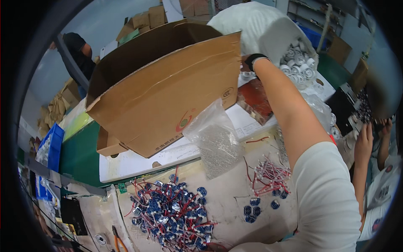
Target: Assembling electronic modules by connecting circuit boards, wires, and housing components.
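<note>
My right arm stretches far forward from the lower right, with a black band [255, 61] at the wrist. Only a sliver of my right hand [244, 65] shows beside the right edge of a large open cardboard box [176, 92]; its fingers are hidden. A small clear-white piece [247, 76] lies just below the hand, and a reddish-brown sheet-like thing [255, 101] is beneath that. My left hand is out of view. Nearer on the worktable are a big pile of small blue circuit boards with red and white wires [172, 210] and a clear bag of tiny metal parts [216, 147].
A white sack [252, 25] holds many white round parts [299, 67]. Wire leads [268, 176] and a few loose blue boards [250, 212] lie at right. Orange-handled pliers [119, 241] are near left. Another person's hand [364, 140] works at far right; a person [77, 56] stands behind.
</note>
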`<act>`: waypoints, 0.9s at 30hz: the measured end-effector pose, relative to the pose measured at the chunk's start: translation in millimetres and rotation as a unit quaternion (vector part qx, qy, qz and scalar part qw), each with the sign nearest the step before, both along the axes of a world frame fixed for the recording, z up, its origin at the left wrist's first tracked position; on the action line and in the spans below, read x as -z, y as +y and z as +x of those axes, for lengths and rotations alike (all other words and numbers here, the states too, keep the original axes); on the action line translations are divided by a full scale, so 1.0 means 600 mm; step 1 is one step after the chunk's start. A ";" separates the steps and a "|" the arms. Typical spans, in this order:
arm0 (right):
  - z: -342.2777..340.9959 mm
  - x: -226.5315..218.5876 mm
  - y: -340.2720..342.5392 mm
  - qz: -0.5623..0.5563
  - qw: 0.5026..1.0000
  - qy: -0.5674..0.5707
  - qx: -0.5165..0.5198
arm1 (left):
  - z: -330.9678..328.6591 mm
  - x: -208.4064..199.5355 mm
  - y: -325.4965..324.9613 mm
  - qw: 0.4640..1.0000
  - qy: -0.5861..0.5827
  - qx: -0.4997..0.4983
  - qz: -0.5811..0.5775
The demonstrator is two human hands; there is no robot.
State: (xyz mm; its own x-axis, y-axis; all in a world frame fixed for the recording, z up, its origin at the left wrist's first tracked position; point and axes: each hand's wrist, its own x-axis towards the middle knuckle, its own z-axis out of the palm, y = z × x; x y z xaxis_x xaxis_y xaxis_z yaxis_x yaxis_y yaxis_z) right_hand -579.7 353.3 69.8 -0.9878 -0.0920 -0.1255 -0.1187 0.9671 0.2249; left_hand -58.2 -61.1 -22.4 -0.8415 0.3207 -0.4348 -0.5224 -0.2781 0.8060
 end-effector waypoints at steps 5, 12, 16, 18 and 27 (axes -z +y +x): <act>-0.063 0.031 0.019 0.003 0.996 0.026 -0.087 | -0.003 -0.001 0.009 0.998 -0.019 -0.051 0.031; -0.012 -0.103 0.113 0.031 0.995 0.070 -0.059 | 0.007 0.035 -0.002 1.000 -0.003 -0.011 -0.001; 0.175 -0.297 0.128 0.000 0.991 0.097 0.088 | 0.008 0.055 -0.018 0.998 0.042 0.033 -0.035; 0.238 -0.325 0.193 0.101 0.978 0.148 0.109 | 0.008 0.057 -0.017 0.996 0.062 0.048 -0.042; 0.393 -0.012 0.307 -0.074 0.968 -0.051 0.233 | 0.007 0.033 0.000 0.991 0.093 0.031 -0.086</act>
